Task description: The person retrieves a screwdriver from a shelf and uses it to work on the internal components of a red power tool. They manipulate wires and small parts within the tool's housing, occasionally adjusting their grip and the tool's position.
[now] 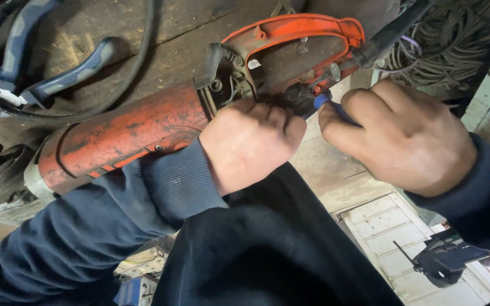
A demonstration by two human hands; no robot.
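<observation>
**Both hands at the open handle of an orange power tool**

Here, head view only, looking down. An orange power tool [143, 127], worn and grimy, lies w/ its long body running from lower left up to centre. Its loop handle [296, 34] sits at the top; the handle's side looks open, w/ wires and small parts showing inside.

Left hand [250, 144]: fingers curled shut into a loose fist, knuckles up, pressed against the tool right where body meets handle. Fingertips are tucked into the opening, so can't tell what, if anything, they pinch. Dark blue sleeve runs back to lower left.

Right hand [401, 136]: fingers closed round a small blue-handled tool [325, 102], prob. a screwdriver; only a bit of blue shows between thumb and forefinger, tip aimed at the dark part inside the handle. The two hands sit just beside each other, nearly touching.

A black cord [389, 34] leaves the handle's far end toward upper right. Behind, on the wooden worktop [182, 51]: a black cable [114, 90] curving, plus pliers w/ blue-grey grips [66, 73] at upper left, well apart from the hands. Upper right, a tangle of pale wires [455, 39]. Lower right, a dark object [446, 260] on white boards; too unclear to name.
</observation>
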